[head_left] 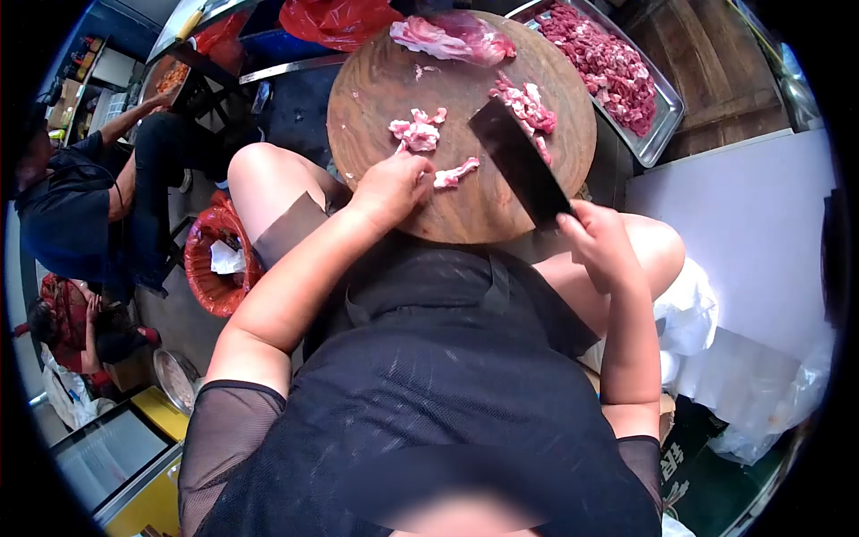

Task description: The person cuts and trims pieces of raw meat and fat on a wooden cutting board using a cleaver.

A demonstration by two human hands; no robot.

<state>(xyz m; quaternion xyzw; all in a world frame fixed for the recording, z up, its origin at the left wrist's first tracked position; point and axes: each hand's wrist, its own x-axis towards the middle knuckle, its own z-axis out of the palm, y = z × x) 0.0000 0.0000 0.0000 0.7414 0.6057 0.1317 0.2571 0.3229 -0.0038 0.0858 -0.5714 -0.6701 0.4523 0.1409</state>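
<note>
Cleaver (521,161) is gripped by the closed right hand (598,240), while meat scraps (418,132) at upper centre are touched by the half-curled left hand (394,188), its hold unclear, which could be cut were the blade swung leftward.

"Any writing to be read here?"

"One white character (671,462), Chinese by its look, on the dark green surface (702,492) at the lower right."

"What does it say?"

"I can't tell. It's small and blurred, so I won't put a reading to it."

"And the pale branching mark (675,494) just below it?"

"On the same green surface. Whether it's lettering or a drawing, I can't say."

"What about the small packages (87,64) on the shelf at the upper left?"

"Too small to make out any wording. Nothing can be read with certainty."
</note>
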